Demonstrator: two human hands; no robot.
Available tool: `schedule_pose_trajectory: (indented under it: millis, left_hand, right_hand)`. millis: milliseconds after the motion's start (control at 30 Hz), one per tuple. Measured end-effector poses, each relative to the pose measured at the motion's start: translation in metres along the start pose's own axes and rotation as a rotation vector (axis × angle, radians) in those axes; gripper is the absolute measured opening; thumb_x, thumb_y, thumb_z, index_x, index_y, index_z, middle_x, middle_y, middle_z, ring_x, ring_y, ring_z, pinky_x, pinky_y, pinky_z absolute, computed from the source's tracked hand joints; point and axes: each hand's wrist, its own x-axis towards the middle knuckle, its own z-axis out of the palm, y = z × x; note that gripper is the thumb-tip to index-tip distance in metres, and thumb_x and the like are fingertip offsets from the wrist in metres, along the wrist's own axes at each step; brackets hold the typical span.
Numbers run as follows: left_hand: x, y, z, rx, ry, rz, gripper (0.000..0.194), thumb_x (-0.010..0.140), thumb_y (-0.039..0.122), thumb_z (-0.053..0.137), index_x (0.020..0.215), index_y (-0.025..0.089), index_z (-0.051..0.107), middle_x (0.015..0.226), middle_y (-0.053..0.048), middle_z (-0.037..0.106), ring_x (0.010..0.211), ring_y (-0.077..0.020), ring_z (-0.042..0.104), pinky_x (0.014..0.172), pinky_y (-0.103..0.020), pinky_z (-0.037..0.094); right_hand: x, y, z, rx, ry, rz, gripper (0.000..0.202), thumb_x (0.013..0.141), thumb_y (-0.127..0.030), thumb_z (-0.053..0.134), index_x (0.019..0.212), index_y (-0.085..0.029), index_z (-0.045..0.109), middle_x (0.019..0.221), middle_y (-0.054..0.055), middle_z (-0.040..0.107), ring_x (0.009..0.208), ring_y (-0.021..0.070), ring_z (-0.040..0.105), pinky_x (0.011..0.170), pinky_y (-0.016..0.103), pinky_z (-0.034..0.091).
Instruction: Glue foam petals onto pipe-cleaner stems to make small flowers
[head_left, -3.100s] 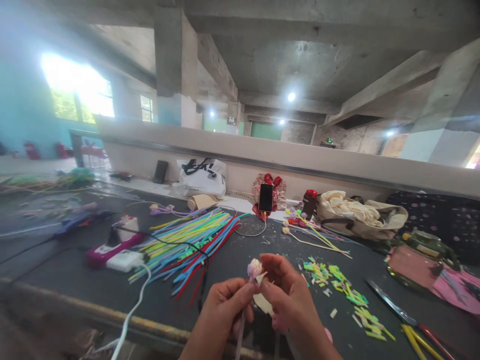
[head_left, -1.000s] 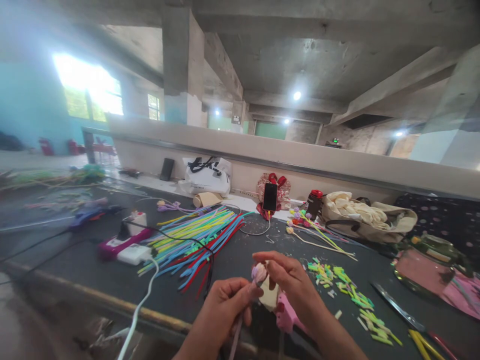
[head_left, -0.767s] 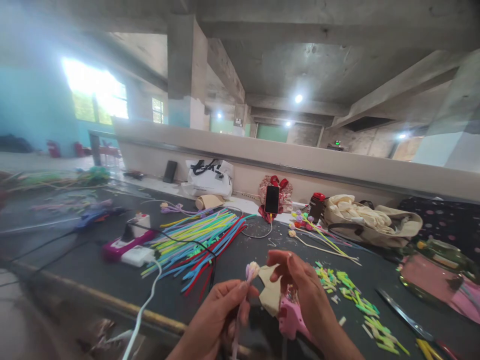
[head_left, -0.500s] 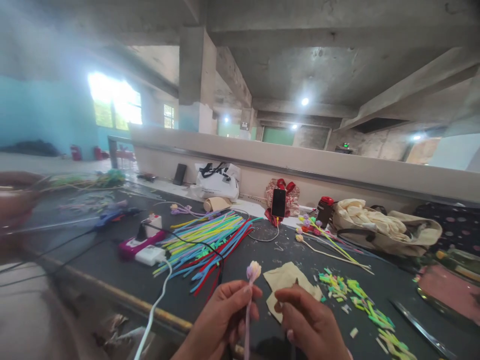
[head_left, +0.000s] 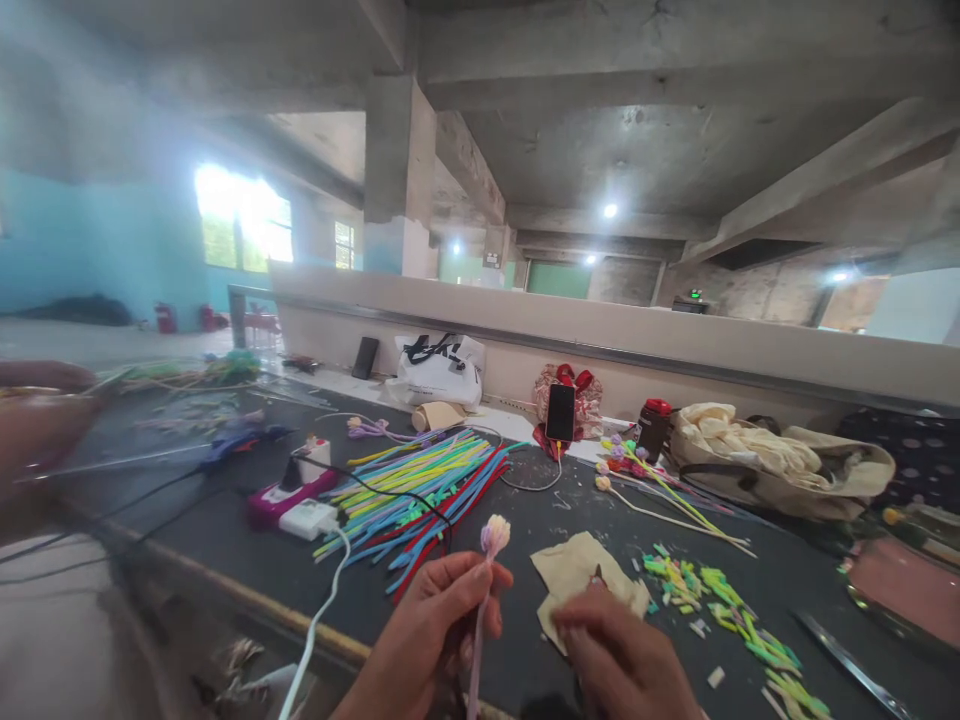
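My left hand (head_left: 439, 625) is closed in a pinch on the lilac stem of a small pipe-cleaner flower (head_left: 495, 537). The flower's purple and cream head stands upright above the fingers, and its stem runs down below them. Right of it, my right hand (head_left: 630, 645), slightly blurred, curls round a small dark pointed tool (head_left: 598, 574). Only the tool's tip shows clearly past the fingers; its kind is hidden. Under that tip lies a beige cloth or paper piece (head_left: 566, 560). The two hands are apart.
Coloured pipe cleaners (head_left: 420, 490) lie beyond my left hand, near a purple power strip (head_left: 270, 505) with cables. Cut bits (head_left: 720, 600) and metal tweezers (head_left: 851, 655) are at right. A phone (head_left: 560, 412) leans behind. Another person's hand (head_left: 49, 400) is at far left.
My left hand and the flower have shifted slightly left. My right hand has moved slightly right and down, its pointed tool still in it.
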Motion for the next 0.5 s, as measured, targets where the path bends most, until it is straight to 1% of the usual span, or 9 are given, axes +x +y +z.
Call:
schedule_pose_trajectory:
  millis: [33, 100, 167, 233, 267, 300, 367, 433, 500]
  left_hand:
    - [0.000, 0.000, 0.001, -0.003, -0.021, -0.014, 0.026, 0.060, 0.040, 0.070, 0.062, 0.014, 0.066, 0.039, 0.002, 0.056, 0.028, -0.0008, 0.036, 0.029, -0.010, 0.022]
    - [-0.002, -0.001, 0.003, -0.003, -0.053, -0.047, 0.028, 0.058, 0.041, 0.071, 0.061, 0.014, 0.065, 0.036, 0.002, 0.055, 0.026, -0.0010, 0.035, 0.029, -0.011, 0.023]
    - [-0.003, -0.002, 0.005, 0.008, -0.066, -0.072, 0.030, 0.055, 0.043, 0.072, 0.059, 0.014, 0.065, 0.035, 0.002, 0.055, 0.026, -0.0011, 0.034, 0.029, -0.011, 0.022]
    - [-0.004, -0.003, 0.004, 0.027, -0.062, -0.062, 0.031, 0.055, 0.043, 0.072, 0.059, 0.014, 0.065, 0.034, 0.001, 0.055, 0.026, -0.0008, 0.034, 0.029, -0.010, 0.021]
    - [-0.005, -0.003, 0.003, 0.037, -0.056, -0.051, 0.030, 0.056, 0.043, 0.071, 0.059, 0.013, 0.065, 0.034, 0.001, 0.055, 0.026, -0.0005, 0.033, 0.030, -0.010, 0.020]
    - [-0.005, -0.003, 0.002, 0.046, -0.048, -0.041, 0.029, 0.058, 0.042, 0.070, 0.060, 0.013, 0.065, 0.034, 0.001, 0.055, 0.026, -0.0002, 0.033, 0.030, -0.010, 0.019]
    - [-0.006, -0.003, -0.001, 0.057, -0.037, -0.032, 0.026, 0.062, 0.039, 0.068, 0.060, 0.013, 0.065, 0.035, 0.002, 0.055, 0.027, 0.0002, 0.032, 0.030, -0.010, 0.018]
    - [-0.007, -0.002, -0.004, 0.061, -0.030, -0.030, 0.024, 0.064, 0.037, 0.067, 0.060, 0.013, 0.066, 0.035, 0.003, 0.055, 0.027, 0.0003, 0.032, 0.031, -0.010, 0.018]
    - [-0.007, -0.001, -0.006, 0.059, -0.025, -0.029, 0.023, 0.064, 0.036, 0.066, 0.060, 0.013, 0.066, 0.035, 0.003, 0.055, 0.027, 0.0003, 0.032, 0.030, -0.010, 0.018]
  right_hand:
    - [0.008, -0.003, 0.000, 0.045, 0.065, 0.000, 0.017, 0.076, -0.030, 0.055, 0.089, -0.025, 0.065, 0.082, 0.002, 0.062, 0.058, 0.0134, 0.053, 0.053, 0.025, 0.043]
    - [0.022, -0.011, 0.002, 0.144, 0.092, 0.021, 0.036, 0.073, -0.030, 0.057, 0.109, -0.026, 0.057, 0.104, 0.004, 0.057, 0.056, 0.0103, 0.051, 0.047, 0.022, 0.040]
    - [0.033, -0.017, 0.008, 0.228, -0.008, 0.051, 0.048, 0.071, -0.028, 0.060, 0.118, -0.028, 0.049, 0.109, 0.004, 0.053, 0.056, 0.0088, 0.051, 0.043, 0.019, 0.036]
    - [0.042, -0.020, 0.013, 0.291, -0.171, 0.090, 0.041, 0.072, -0.028, 0.060, 0.112, -0.025, 0.055, 0.089, 0.001, 0.058, 0.053, 0.0075, 0.048, 0.042, 0.017, 0.033]
    - [0.045, -0.020, 0.015, 0.299, -0.232, 0.113, 0.030, 0.073, -0.029, 0.060, 0.101, -0.021, 0.062, 0.073, -0.001, 0.057, 0.048, 0.0065, 0.044, 0.041, 0.016, 0.030]
    - [0.048, -0.020, 0.015, 0.294, -0.263, 0.136, 0.020, 0.074, -0.029, 0.059, 0.088, -0.018, 0.066, 0.057, -0.004, 0.051, 0.044, 0.0054, 0.039, 0.039, 0.016, 0.027]
    - [0.054, -0.017, 0.009, 0.259, -0.243, 0.168, 0.022, 0.076, -0.031, 0.057, 0.065, -0.014, 0.066, 0.041, -0.008, 0.036, 0.038, 0.0040, 0.028, 0.037, 0.017, 0.019]
    - [0.059, -0.016, -0.005, 0.250, -0.180, 0.179, 0.027, 0.078, -0.033, 0.054, 0.061, -0.014, 0.063, 0.038, -0.010, 0.028, 0.036, 0.0036, 0.021, 0.036, 0.018, 0.013]
    - [0.064, -0.016, -0.025, 0.264, -0.115, 0.170, 0.027, 0.081, -0.035, 0.050, 0.066, -0.016, 0.062, 0.039, -0.010, 0.026, 0.037, 0.0037, 0.017, 0.037, 0.019, 0.010]
